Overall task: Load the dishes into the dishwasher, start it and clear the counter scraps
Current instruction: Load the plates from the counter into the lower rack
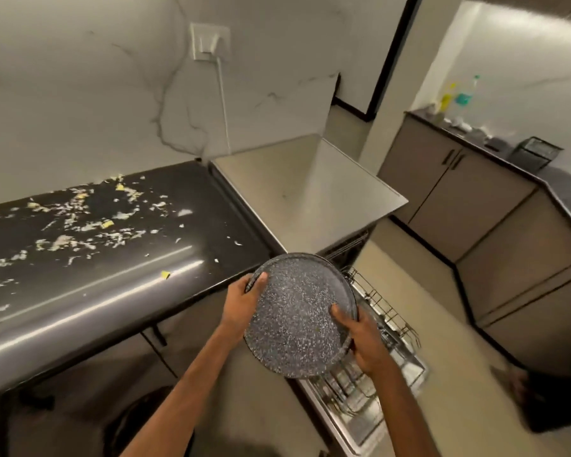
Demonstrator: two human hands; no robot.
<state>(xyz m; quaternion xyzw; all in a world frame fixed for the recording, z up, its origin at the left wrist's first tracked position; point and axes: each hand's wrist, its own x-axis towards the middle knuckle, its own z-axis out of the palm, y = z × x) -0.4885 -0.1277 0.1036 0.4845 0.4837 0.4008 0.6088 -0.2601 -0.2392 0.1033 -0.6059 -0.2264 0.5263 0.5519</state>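
Both hands, left hand (244, 296) and right hand (360, 338), grip the plate (297, 315) above the rack (386, 321); loading step, slotting next.

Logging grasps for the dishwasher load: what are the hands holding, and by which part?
The speckled round plate, by its rim: left hand at upper left, right hand at lower right.

One plate (294, 318) — two hands: left hand (241, 300), right hand (365, 341) — one rack (393, 316).
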